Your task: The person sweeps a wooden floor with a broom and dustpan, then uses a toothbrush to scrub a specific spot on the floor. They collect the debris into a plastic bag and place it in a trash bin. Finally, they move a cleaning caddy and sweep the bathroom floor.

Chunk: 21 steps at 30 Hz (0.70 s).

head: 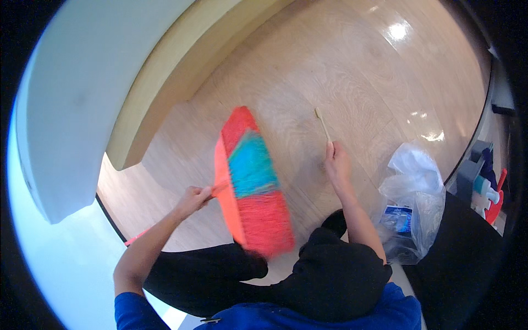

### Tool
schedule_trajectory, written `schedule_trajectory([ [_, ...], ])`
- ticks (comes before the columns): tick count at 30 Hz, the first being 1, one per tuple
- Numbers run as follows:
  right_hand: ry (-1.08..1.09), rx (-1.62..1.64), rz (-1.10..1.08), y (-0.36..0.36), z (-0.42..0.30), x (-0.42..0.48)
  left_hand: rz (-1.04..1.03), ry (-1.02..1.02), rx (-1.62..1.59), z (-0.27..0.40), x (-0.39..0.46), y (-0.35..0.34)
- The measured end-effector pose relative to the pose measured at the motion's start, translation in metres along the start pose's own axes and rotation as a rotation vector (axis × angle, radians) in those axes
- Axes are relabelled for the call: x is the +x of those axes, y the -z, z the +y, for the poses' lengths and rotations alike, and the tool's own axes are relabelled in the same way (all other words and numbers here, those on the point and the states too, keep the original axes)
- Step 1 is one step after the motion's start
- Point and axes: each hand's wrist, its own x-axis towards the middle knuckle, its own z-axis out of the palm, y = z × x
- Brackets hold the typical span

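My left hand [194,201] grips the handle end of a broom head [260,181]. Its bristles are red at both ends and teal in the middle, set in an orange plastic base [226,185]. They face right and look slightly blurred. In my right hand [338,163] is a thin, pale brush like a toothbrush [322,123], held by the end of its handle. Its small head points away from me, over the floor. The broom head and the small brush are apart, with wood-look flooring [301,86] showing between them.
A clear plastic bag [425,218] with a blue-and-white package [398,218] lies by my right arm. A grey caddy [470,173] with bottles and a red-handled item [498,202] stands at far right. A curved wooden base [152,103] under a white panel [82,103] runs along the left.
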Motion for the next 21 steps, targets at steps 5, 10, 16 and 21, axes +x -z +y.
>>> schedule_trajectory([
  [5, 0.26, -0.092, -0.132, -0.022, -0.016, 0.015, 0.07, -0.135, 0.206, -0.027, 0.049, -0.053],
  [10, 0.181, -0.267, -0.09, -0.019, -0.025, 0.029, 0.053, -0.113, 0.349, -0.026, 0.062, -0.072],
  [16, 0.097, -0.089, 0.07, -0.005, 0.008, 0.027, 0.117, -0.155, 0.382, -0.035, 0.064, -0.076],
  [21, 0.213, 0.028, -0.049, -0.004, -0.023, 0.012, 0.109, -0.173, 0.396, -0.028, 0.065, -0.076],
])
